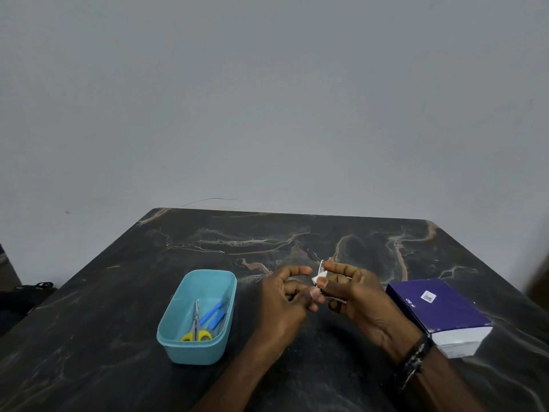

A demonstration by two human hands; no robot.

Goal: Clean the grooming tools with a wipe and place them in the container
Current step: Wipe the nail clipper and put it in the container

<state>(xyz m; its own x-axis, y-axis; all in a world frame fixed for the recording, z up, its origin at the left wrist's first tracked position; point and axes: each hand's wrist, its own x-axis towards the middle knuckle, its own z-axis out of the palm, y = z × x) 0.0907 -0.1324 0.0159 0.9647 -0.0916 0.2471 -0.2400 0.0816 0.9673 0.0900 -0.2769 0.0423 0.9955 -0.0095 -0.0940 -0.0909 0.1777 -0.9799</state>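
From the head camera, both hands meet above the dark marbled table. The right hand pinches a small metal grooming tool between thumb and forefinger, along with a scrap of white wipe; what kind of tool it is cannot be told. The left hand has its fingers curled, their tips touching the wipe. To the left stands a light-blue container holding yellow-handled scissors and blue-handled tools. A purple box lies to the right.
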